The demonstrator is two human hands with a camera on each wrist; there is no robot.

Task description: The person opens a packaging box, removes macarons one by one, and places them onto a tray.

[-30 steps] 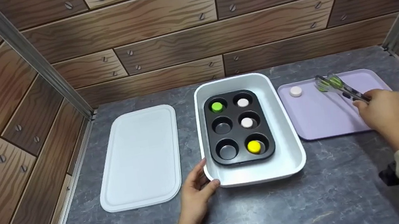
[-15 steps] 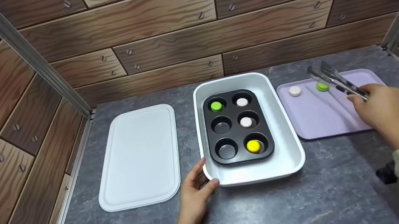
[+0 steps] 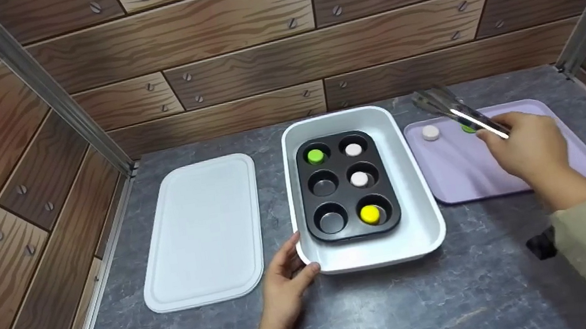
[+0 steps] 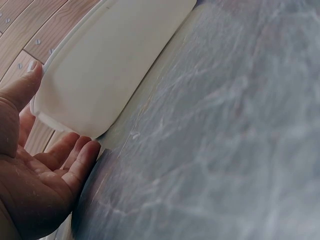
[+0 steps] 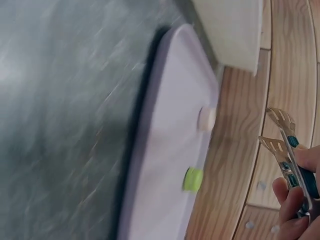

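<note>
My left hand [image 3: 285, 288] holds the near left corner of a white rectangular container [image 3: 388, 253], thumb and fingers on either side of it. Inside stands a black muffin pan [image 3: 344, 197]. Its cups hold a green round piece [image 3: 315, 156], two white ones, the nearer white piece [image 3: 359, 179] included, and a yellow one [image 3: 370, 214]. My right hand [image 3: 531, 143] grips metal tongs [image 3: 456, 105], whose tips are spread with nothing between them. They hang above the far side of a lilac tray [image 3: 474, 181]. On it lie a white round piece [image 3: 430, 132] and a green piece [image 5: 193, 179], partly hidden behind the tongs in the head view.
A flat white lid [image 3: 203, 231] lies on the grey marbled table [image 3: 400, 308] to the left of the container. Wood-patterned walls [image 3: 239, 42] enclose the back and sides, with metal posts [image 3: 56, 104] at the corners.
The tongs, earlier around the green piece on the tray, have lifted off without it and moved left and away toward the white piece's side. My left hand stays put.
</note>
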